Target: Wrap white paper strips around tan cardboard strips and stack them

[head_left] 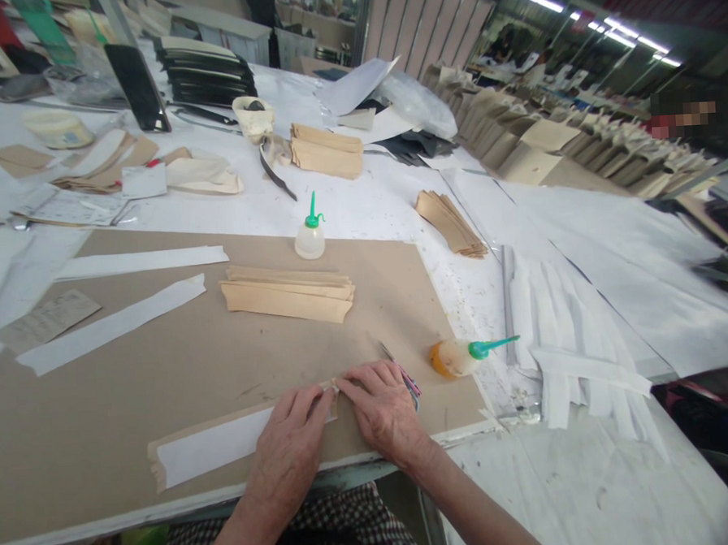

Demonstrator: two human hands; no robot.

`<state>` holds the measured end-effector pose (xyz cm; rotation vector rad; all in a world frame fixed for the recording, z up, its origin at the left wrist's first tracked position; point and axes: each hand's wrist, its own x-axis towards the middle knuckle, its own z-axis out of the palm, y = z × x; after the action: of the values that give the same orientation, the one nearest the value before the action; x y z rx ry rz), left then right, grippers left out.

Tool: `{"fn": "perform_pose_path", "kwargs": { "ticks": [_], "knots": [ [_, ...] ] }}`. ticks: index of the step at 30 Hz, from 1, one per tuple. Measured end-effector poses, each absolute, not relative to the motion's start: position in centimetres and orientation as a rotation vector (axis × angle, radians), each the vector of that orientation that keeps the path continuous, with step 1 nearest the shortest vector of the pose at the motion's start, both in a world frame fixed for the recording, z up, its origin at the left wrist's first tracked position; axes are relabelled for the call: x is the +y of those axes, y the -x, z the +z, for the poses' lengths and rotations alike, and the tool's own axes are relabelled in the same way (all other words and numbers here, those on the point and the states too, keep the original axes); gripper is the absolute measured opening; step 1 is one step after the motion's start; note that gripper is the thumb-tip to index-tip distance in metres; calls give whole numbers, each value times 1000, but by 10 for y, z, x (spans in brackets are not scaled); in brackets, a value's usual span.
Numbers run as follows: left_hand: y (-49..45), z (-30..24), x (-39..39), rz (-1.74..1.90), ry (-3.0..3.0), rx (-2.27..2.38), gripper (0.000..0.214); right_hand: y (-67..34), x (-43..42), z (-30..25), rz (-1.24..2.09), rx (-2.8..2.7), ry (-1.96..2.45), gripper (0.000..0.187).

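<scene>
A white strip (208, 449) lies on a slightly larger tan strip (154, 466), whose tan border shows along the upper edge and left end. My left hand (293, 443) rests over the strips' right part, its fingers curled and pressed on them. At the right end my right hand (380, 410) has its fingers bent together, with thumb and forefinger meeting the left fingertips on the tan edge. The exact grip under the fingertips is hidden. Partly behind my right hand lie scissors (414, 381). Further right, a bottle of amber liquid (454, 357) with a green nozzle lies on its side.
Tan strips (285, 297) are stacked on the brown board (178, 347), near an upright green-tipped bottle (310, 239). Two white strips, one here (116, 322), lie left. White strips (563, 343) hang over the table's right edge. A phone (136, 87) stands at the back.
</scene>
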<state>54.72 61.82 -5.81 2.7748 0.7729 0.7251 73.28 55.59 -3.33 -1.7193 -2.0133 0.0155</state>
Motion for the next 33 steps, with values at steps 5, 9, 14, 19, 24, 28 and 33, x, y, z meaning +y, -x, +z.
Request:
{"fn": "perform_pose_path", "kwargs": {
  "ticks": [5, 9, 14, 19, 24, 28, 33],
  "knots": [
    [-547, -58, 618, 708, -2795, 785, 41, -733, 557, -33, -5, -2035, 1733, 28],
    [-548, -56, 618, 713, -2803, 793, 40, -731, 558, -32, -47, -2062, 1758, 26],
    [-548, -55, 619, 715, -2810, 797, 40, -719, 560, -23, -65, -2151, 1867, 17],
    [-548, -55, 618, 729, -2797, 812, 35, -721, 559, -20, 96, -1996, 1907, 26],
    [-546, -57, 617, 683, -2771, 824, 28, -728, 547, -31, 246, -1682, 1752, 41],
    [-545, -56, 616, 665, -2775, 825, 28, -721, 540, -36, 201, -1685, 1715, 39],
    [-544, -55, 616, 662, -2770, 812, 28, -714, 540, -36, 175, -1705, 1753, 41]
  ]
}}
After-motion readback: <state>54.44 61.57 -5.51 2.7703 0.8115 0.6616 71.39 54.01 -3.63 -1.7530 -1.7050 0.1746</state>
